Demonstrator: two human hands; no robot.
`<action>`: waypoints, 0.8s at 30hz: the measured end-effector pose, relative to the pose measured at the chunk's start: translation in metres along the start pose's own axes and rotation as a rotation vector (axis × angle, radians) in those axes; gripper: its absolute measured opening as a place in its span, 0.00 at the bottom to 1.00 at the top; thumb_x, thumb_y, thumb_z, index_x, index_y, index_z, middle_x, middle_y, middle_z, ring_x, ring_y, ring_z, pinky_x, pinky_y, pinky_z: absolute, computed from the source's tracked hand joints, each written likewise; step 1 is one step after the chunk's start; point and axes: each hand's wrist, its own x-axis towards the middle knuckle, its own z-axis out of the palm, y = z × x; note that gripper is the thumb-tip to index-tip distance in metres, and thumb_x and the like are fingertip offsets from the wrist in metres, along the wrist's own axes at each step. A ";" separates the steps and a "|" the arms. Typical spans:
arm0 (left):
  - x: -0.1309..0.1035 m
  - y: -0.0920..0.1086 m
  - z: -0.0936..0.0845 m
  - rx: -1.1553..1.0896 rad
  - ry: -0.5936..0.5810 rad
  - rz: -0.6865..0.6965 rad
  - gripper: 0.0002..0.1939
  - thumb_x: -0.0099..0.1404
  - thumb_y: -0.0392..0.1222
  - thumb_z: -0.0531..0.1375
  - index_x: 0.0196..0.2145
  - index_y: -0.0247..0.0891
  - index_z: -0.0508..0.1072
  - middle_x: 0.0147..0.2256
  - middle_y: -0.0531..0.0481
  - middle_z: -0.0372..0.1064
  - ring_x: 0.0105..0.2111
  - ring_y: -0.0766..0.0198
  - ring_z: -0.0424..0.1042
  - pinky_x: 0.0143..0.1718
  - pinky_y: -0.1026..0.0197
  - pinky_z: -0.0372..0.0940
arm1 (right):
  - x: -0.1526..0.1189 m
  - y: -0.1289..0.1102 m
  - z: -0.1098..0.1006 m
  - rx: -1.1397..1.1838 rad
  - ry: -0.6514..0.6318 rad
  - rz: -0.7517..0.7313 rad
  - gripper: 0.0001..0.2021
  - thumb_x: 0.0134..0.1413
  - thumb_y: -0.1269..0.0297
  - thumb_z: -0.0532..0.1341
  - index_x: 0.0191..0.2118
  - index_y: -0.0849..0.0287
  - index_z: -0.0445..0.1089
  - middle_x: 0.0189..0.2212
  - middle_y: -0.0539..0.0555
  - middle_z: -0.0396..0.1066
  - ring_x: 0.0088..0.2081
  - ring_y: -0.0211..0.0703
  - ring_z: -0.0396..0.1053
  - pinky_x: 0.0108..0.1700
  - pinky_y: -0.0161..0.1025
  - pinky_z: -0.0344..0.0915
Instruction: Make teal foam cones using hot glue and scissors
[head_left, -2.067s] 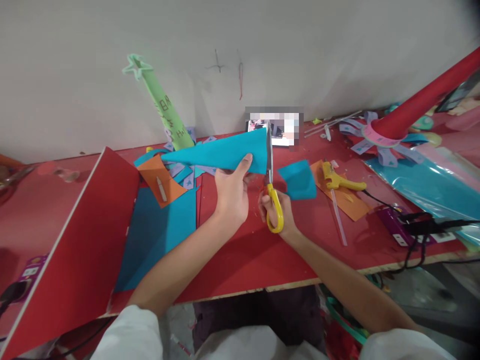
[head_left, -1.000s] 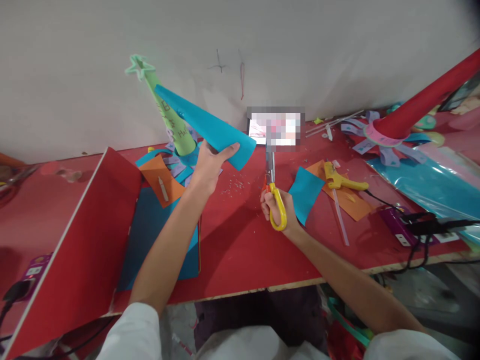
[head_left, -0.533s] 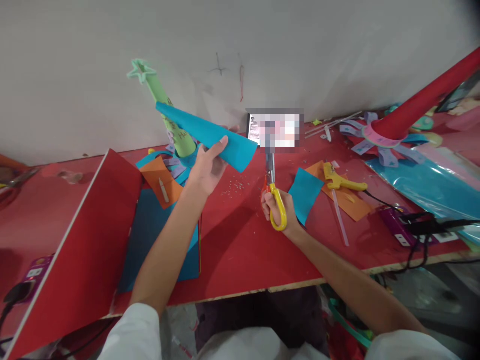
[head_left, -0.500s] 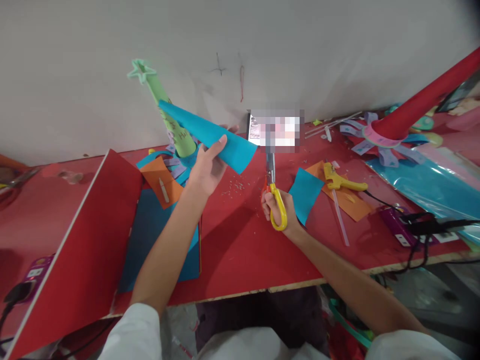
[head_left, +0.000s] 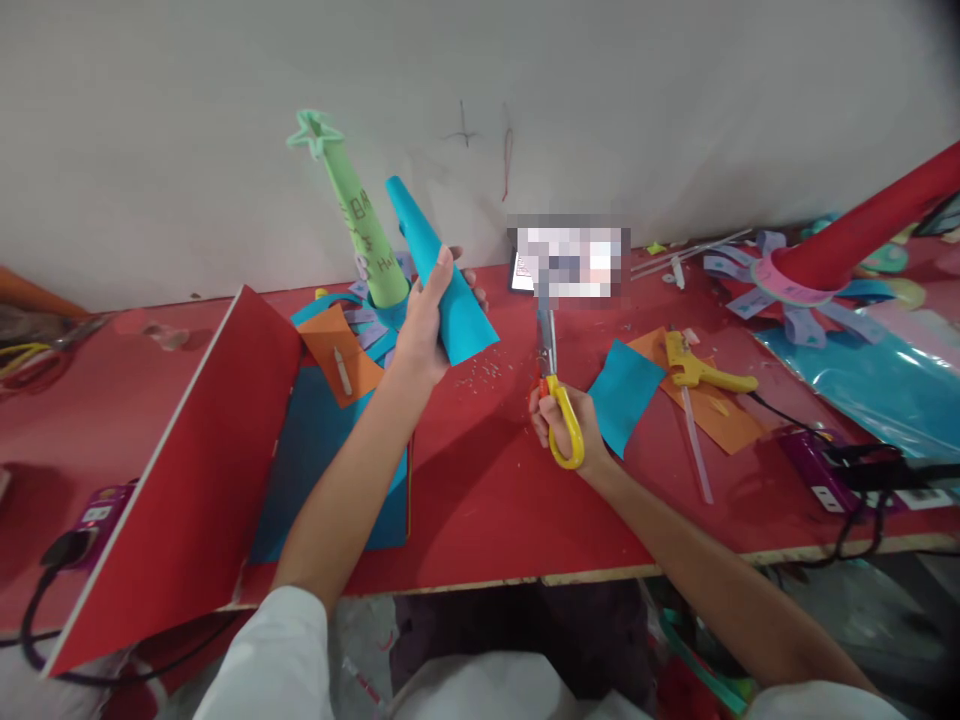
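My left hand (head_left: 429, 315) is closed around a blue paper cone (head_left: 454, 305), its narrow end pointing up and to the left and its wide end down toward the table. In my right hand (head_left: 574, 425) is a pair of scissors (head_left: 566, 430) with yellow and red handles, blades pointing away from me and looking closed together. Just behind the blue cone stands a green paper cone (head_left: 369, 235) with dark writing on it and a pale green star (head_left: 316, 135) at its tip. A blue paper piece (head_left: 624, 397) lies right of the scissors.
A yellow glue gun (head_left: 701, 370) rests on orange paper (head_left: 724, 425) at the right. Beyond it are a red cone (head_left: 877, 225) and a purple power strip (head_left: 814, 470). A red divider (head_left: 187, 480) stands at the left. A lit, blurred screen (head_left: 570, 262) leans against the wall.
The blue cone has been tilted more upright, its narrow end swinging up and right. My right hand still holds the scissors. The view has shifted slightly to the left.
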 end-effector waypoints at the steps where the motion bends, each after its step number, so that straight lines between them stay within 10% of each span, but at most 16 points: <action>1: 0.000 0.001 -0.001 0.014 -0.019 -0.002 0.25 0.58 0.61 0.75 0.46 0.45 0.78 0.35 0.49 0.78 0.36 0.57 0.81 0.45 0.53 0.77 | 0.000 0.000 0.000 0.001 -0.003 0.002 0.34 0.48 0.25 0.67 0.26 0.55 0.61 0.14 0.41 0.55 0.13 0.30 0.52 0.14 0.32 0.52; 10: -0.011 0.011 -0.004 0.267 -0.354 0.122 0.35 0.57 0.60 0.76 0.55 0.42 0.72 0.39 0.48 0.78 0.44 0.55 0.81 0.44 0.57 0.75 | 0.002 0.007 -0.006 0.002 0.014 0.011 0.34 0.49 0.25 0.67 0.29 0.56 0.67 0.14 0.42 0.57 0.12 0.31 0.55 0.14 0.32 0.53; 24: -0.007 -0.041 -0.002 0.116 -0.212 0.029 0.29 0.59 0.57 0.75 0.52 0.42 0.74 0.53 0.43 0.78 0.60 0.48 0.75 0.60 0.48 0.72 | 0.010 0.005 -0.009 -0.154 0.199 -0.021 0.26 0.44 0.42 0.77 0.31 0.54 0.65 0.15 0.43 0.65 0.15 0.36 0.63 0.18 0.34 0.61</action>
